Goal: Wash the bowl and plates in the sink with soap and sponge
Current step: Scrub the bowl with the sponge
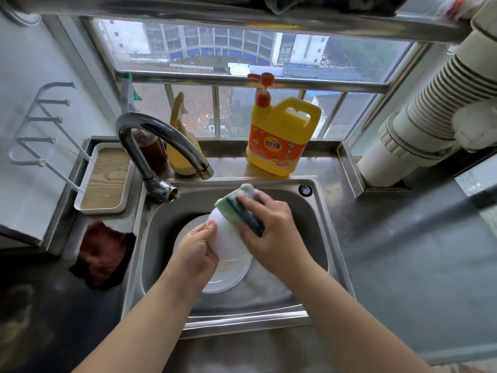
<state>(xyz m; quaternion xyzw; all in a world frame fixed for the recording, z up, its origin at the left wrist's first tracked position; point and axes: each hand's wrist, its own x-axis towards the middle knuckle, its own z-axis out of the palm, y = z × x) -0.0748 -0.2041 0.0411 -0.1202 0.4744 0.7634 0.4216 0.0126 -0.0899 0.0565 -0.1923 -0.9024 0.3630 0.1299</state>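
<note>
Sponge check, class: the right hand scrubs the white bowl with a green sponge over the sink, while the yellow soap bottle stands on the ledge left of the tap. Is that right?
Not quite. The head view shows the soap bottle on the ledge right of the tap, not left. The rest holds: the right hand scrubs the bowl with the sponge over the sink.

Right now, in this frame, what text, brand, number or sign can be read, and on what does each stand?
"奇强": red characters in the yellow oval on the orange label of the yellow plastic detergent jug with the orange pump behind the steel sink.
Small white letters above that oval: too blurred to read.
Small print and round badges elsewhere on that label: too small to read.
Nothing else in view bears readable text.
</note>
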